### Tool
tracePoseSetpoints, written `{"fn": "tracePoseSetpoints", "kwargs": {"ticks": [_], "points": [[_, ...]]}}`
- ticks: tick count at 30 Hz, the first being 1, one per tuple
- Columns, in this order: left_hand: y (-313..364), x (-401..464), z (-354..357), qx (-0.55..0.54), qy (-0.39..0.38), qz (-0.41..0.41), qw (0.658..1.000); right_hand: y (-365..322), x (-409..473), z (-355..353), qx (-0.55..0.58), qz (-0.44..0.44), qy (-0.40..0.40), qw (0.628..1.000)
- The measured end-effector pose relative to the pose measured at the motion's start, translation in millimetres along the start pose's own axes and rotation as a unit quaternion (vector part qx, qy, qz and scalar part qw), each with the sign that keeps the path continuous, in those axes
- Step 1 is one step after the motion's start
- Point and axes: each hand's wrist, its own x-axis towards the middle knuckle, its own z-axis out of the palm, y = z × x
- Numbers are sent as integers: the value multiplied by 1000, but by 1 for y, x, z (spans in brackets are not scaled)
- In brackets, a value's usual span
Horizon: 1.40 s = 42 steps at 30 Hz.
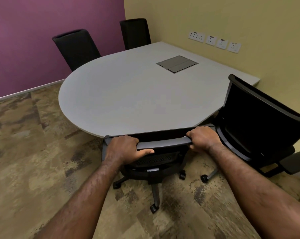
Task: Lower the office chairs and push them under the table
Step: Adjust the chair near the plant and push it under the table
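Fingers of both my left hand (123,147) and right hand (203,138) curl over the top rail of the near chair (163,144), its back touching the table (128,94) edge, nearly tucked. Right chair (259,121) looks untucked; far ones seem in. Arms reach straight ahead.

Both hands clamped on the top rail of the near chair (163,144): left hand (125,149) at the rail's left end, right hand (203,138) at its right end. Directly beyond the grip, the table (128,94), its rounded edge just over the chair's back. Below the grip, the wheeled base on the carpet (33,152). Just right of the right hand, a second chair (259,121), angled against the table's edge. Far beyond the grip, across the table, two more chairs (76,49) (135,33) tucked in. Beyond and right, a hatch (177,63) set in the tabletop, wall sockets (214,42) behind it.
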Motion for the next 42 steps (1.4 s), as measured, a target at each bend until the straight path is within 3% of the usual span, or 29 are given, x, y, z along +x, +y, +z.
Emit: {"fn": "tracePoseSetpoints", "kwargs": {"ticks": [29, 42], "points": [[-40, 74, 21, 13, 25, -22, 999, 24, 83, -2, 24, -47, 20, 998], [-39, 70, 19, 7, 25, -27, 999, 18, 76, -4, 21, -18, 25, 999]]}}
